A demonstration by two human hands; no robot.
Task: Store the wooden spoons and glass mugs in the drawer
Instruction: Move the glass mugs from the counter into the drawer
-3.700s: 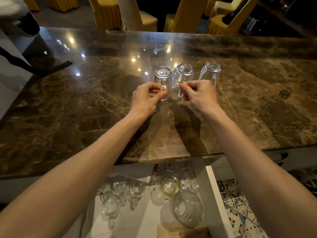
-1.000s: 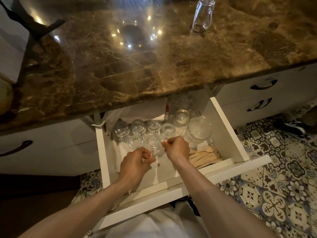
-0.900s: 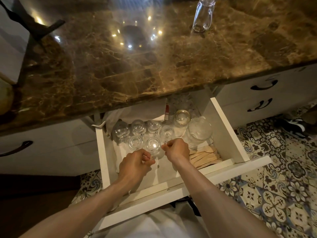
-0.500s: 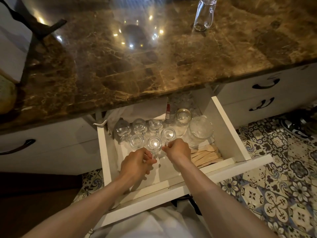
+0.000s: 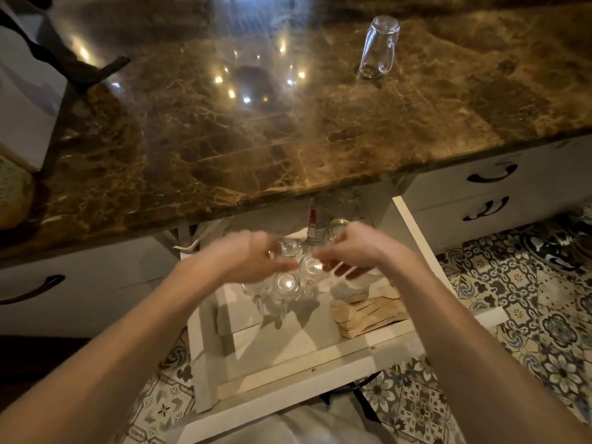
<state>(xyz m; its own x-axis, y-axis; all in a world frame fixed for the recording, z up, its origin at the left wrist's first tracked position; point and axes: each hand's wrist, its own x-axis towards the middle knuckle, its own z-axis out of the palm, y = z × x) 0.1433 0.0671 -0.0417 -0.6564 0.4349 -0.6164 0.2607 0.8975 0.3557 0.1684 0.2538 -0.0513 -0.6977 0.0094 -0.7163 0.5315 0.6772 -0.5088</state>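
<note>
The white drawer (image 5: 307,363) is pulled out under the counter. Several upside-down glass mugs (image 5: 286,284) stand in its middle and back, and a stack of wooden spoons (image 5: 368,310) lies at its right front. My left hand (image 5: 246,261) and my right hand (image 5: 355,248) hover, motion-blurred, just above the mugs with loose fingers and hold nothing. One more glass mug (image 5: 379,46) stands upside down on the marble counter (image 5: 256,139), far right.
A glass jar with a gold rim (image 5: 336,225) and a red-capped item (image 5: 312,219) sit at the drawer's back. Shut drawers with dark handles (image 5: 490,177) flank it. Patterned floor tiles (image 5: 528,299) lie to the right. A dark strap (image 5: 86,72) lies on the counter's left.
Both hands carried two mugs from the counter into the drawer, set them among the others, let go and are now lifting away. One mug is left on the counter.
</note>
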